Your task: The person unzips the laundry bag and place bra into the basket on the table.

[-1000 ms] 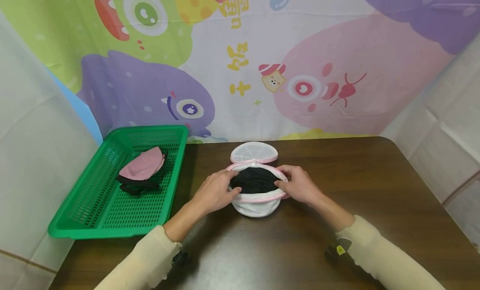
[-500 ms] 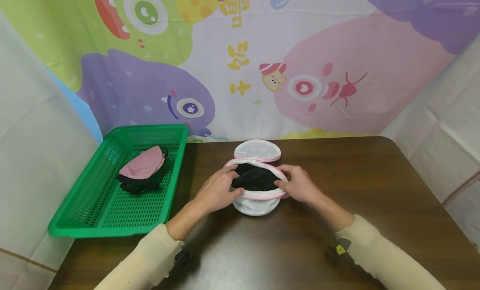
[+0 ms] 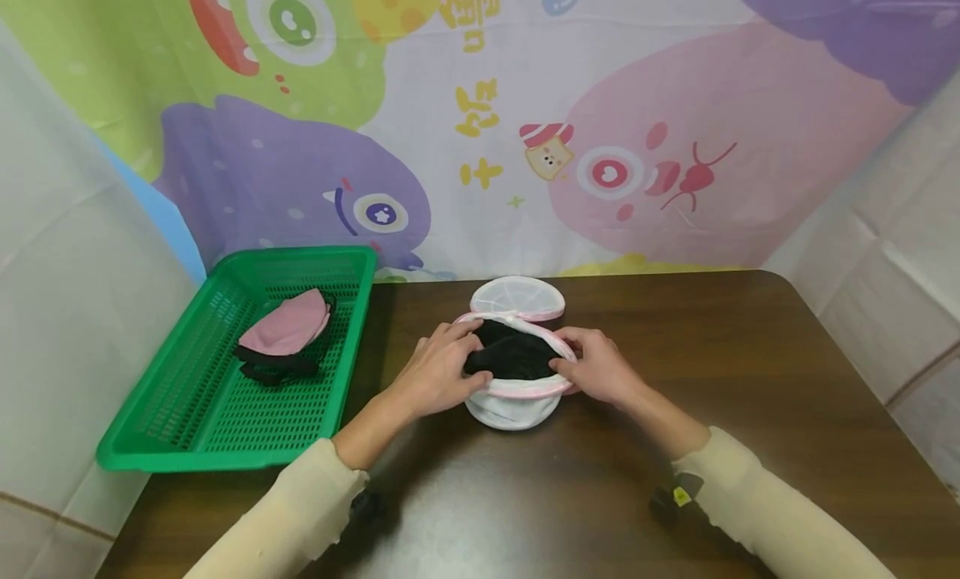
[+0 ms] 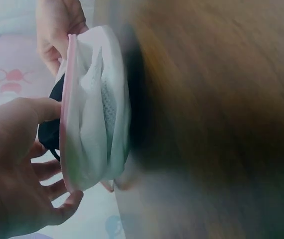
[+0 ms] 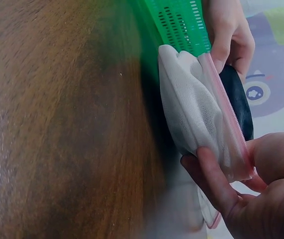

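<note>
On the table, a white mesh laundry bag (image 3: 513,411) with a pink zipper rim has its round lid (image 3: 517,297) folded back. Inside lies a black garment (image 3: 517,356), its kind unclear. My left hand (image 3: 438,372) spans the bag's left side, thumb at the front rim and fingers curled over the rim, one reaching in beside the black cloth. My right hand (image 3: 600,366) pinches the right rim, thumb inside and fingers outside. In the right wrist view, fingers (image 5: 214,177) press against the bag's mesh wall.
To the left stands a green plastic basket (image 3: 348,354) holding a pink folded cloth item (image 3: 288,325) and black straps or fabric (image 3: 277,369). A cartoon-printed curtain (image 3: 480,221) hangs behind the brown table (image 3: 720,371).
The bag's lid and back rim have shifted slightly back and right. My left fingers have moved a little further over the opening, and the black cloth inside has changed shape. My right hand stays put.
</note>
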A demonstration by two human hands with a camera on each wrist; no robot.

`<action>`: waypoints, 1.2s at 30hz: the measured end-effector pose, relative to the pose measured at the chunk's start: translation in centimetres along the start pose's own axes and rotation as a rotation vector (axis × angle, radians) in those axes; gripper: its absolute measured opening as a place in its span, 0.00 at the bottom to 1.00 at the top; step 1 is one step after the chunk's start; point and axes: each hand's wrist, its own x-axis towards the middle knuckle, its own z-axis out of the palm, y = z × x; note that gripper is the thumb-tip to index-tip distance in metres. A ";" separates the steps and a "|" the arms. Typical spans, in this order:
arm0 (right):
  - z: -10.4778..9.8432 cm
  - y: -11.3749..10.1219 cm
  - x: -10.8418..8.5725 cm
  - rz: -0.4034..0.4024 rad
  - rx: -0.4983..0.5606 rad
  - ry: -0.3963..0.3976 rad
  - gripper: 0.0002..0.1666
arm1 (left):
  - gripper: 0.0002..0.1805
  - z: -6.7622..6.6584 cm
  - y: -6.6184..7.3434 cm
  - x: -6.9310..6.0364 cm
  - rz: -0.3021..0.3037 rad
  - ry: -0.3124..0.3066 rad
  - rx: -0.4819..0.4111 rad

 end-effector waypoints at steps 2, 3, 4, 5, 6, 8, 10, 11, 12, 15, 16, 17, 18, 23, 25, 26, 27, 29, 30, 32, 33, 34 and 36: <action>0.0 0.0 0.0 -0.002 -0.004 -0.003 0.25 | 0.18 0.0 0.0 0.1 -0.006 -0.008 0.002; 0.0 0.0 0.0 -0.001 -0.003 -0.005 0.25 | 0.17 0.0 0.0 0.2 -0.010 -0.009 0.002; 0.0 -0.1 0.1 0.001 -0.001 -0.007 0.25 | 0.18 0.0 0.0 0.3 -0.016 -0.013 0.002; 0.1 -0.1 0.1 0.003 -0.001 -0.008 0.25 | 0.18 0.0 0.0 0.3 -0.019 -0.012 0.002; 0.1 -0.1 0.1 0.004 -0.002 -0.009 0.25 | 0.19 0.1 -0.1 0.4 -0.022 -0.013 0.002; 0.1 -0.1 0.1 0.006 -0.005 -0.008 0.25 | 0.20 0.3 -0.2 0.6 -0.030 -0.017 -0.011; 0.2 -0.1 0.0 0.005 -0.010 -0.003 0.25 | 0.19 1.2 -1.1 1.1 -0.012 0.004 -0.006; 0.2 -0.1 0.0 0.005 -0.011 -0.001 0.25 | 0.18 1.5 -1.4 1.3 -0.002 0.013 -0.002; 0.2 -0.1 0.0 0.004 -0.011 0.003 0.25 | 0.17 2.4 -2.4 1.7 0.018 0.031 0.010; 0.3 -0.1 0.1 0.000 0.001 0.006 0.24 | 0.16 3.7 -3.8 2.4 0.034 0.047 0.030; 0.3 -0.1 0.1 -0.001 0.010 0.007 0.24 | 0.17 3.6 -3.6 2.2 0.033 0.047 0.031; 0.4 -0.1 0.1 0.000 0.018 0.007 0.24 | 0.18 3.0 -3.0 2.0 0.022 0.038 0.023; 0.4 -0.1 0.1 0.000 0.027 0.007 0.23 | 0.20 2.8 -2.7 1.8 0.020 0.040 0.019; 0.4 -0.1 0.0 -0.005 0.065 0.011 0.22 | 0.33 0.8 -0.4 0.8 -0.005 0.041 0.006; 0.5 -0.1 -0.1 -0.013 0.068 0.013 0.21 | 0.37 0.8 -0.5 0.9 -0.020 0.038 0.017; 0.5 -0.1 -0.1 -0.013 0.069 0.013 0.21 | 0.38 0.9 -0.5 0.8 -0.029 0.035 0.024; 0.5 -0.1 -0.2 -0.012 0.070 0.014 0.21 | 0.39 0.9 -0.5 0.8 -0.037 0.036 0.031; 0.5 -0.1 -0.2 -0.016 0.070 0.013 0.21 | 0.41 0.9 -0.6 0.7 -0.052 0.039 0.040; 0.6 -0.1 -0.2 -0.016 0.071 0.013 0.21 | 0.42 0.9 -0.6 0.6 -0.057 0.044 0.044; 0.6 -0.1 -0.1 -0.015 0.074 0.016 0.22 | 0.43 0.8 -0.6 0.5 -0.066 0.049 0.044; 0.6 -0.1 -0.1 -0.015 0.075 0.018 0.22 | 0.43 0.8 -0.6 0.5 -0.070 0.052 0.044; 0.6 -0.1 -0.1 -0.016 0.076 0.018 0.22 | 0.44 0.9 -0.6 0.6 -0.074 0.051 0.040; 0.6 -0.1 0.0 -0.010 0.083 0.022 0.22 | 0.46 1.1 -1.0 0.8 -0.080 0.048 0.036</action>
